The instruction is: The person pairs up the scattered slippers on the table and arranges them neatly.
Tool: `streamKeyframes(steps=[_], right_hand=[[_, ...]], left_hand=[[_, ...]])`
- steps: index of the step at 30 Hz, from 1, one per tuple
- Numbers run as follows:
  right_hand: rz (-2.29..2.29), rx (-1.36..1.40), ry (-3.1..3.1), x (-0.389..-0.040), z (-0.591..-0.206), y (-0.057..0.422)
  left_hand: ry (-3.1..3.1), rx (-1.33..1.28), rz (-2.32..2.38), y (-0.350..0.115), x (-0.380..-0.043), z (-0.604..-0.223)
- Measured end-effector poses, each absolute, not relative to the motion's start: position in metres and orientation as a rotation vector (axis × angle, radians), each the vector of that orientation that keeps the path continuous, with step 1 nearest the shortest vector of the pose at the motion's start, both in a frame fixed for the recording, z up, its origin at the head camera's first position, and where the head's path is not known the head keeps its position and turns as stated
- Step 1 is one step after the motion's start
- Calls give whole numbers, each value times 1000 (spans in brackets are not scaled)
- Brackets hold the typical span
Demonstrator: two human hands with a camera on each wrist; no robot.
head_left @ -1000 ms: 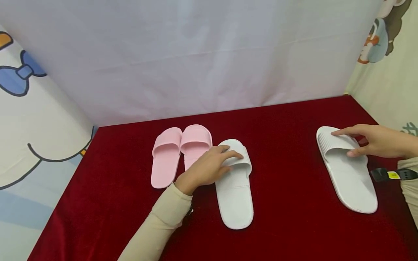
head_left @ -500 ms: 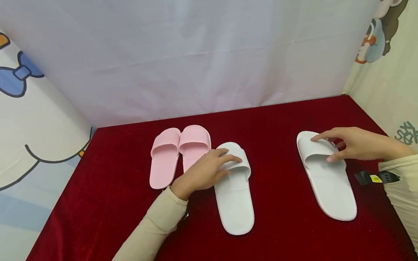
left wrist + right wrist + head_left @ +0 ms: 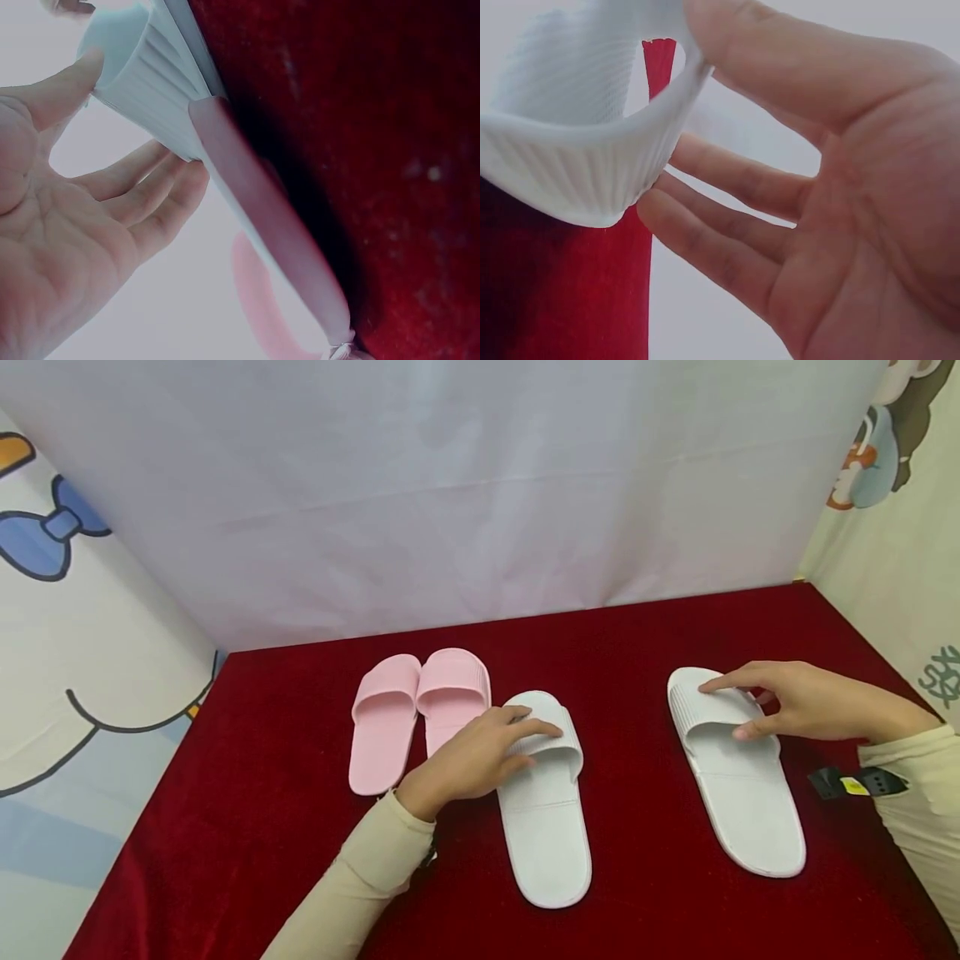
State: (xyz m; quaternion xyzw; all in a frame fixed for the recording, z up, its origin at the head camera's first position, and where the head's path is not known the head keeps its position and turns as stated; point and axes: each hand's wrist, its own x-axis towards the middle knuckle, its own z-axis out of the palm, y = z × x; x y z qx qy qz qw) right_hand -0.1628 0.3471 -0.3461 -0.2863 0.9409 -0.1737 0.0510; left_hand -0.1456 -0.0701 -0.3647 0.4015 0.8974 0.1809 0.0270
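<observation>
Two white slippers stand apart, soles down and toes away from me. My left hand (image 3: 474, 757) grips the left white slipper (image 3: 546, 852) by its ribbed strap, thumb at the strap's rear edge and fingers over its front. In the left wrist view the thumb and fingertips meet the strap (image 3: 154, 82) from its side. On the right, my right hand (image 3: 802, 700) pinches the strap of the other white slipper (image 3: 750, 818). The right wrist view has this ribbed strap (image 3: 577, 165) between thumb and fingers.
A pair of pink slippers, the left one (image 3: 381, 747) and the right one (image 3: 450, 693), lies side by side, close to my left hand. Dark red cloth (image 3: 637, 877) covers the table. A pale curtain (image 3: 465, 510) hangs behind, with printed cloths at both sides.
My right hand has moved its white slipper to the left and a little nearer to me. The left white slipper has shifted slightly toward me with my left hand. The pink slippers stay put.
</observation>
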Motion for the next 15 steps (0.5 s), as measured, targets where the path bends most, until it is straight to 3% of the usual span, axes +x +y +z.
streamKeyframes(steps=[15], right_hand=[[-521, -1037, 2881, -160, -353, 318]], left_hand=[[2767, 1199, 546, -70, -143, -363]])
